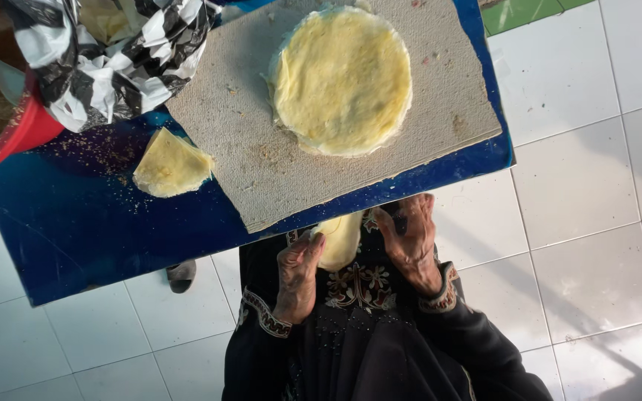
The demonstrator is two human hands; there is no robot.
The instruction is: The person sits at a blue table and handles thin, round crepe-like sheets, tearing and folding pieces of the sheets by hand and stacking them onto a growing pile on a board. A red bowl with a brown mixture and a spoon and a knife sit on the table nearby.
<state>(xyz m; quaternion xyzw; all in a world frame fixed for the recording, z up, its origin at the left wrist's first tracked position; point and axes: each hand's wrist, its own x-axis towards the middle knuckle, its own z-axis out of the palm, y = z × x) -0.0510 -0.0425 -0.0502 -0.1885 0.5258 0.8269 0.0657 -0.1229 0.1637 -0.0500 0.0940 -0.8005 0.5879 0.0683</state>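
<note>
Both hands, left hand (296,275) and right hand (412,241), pinch a yellow dough piece (339,241), partly hidden under the board (261,163).

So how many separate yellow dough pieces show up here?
3: a round flat yellow dough stack on the grey board, a folded yellow piece on the blue table, one in both hands. The bag may hide more.

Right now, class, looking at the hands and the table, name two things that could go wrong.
The left hand and right hand hold a thin yellow sheet over the lap, off the blue table; it might tear or drop. The folded yellow piece lies among scattered crumbs, so grit may stick to it.
</note>
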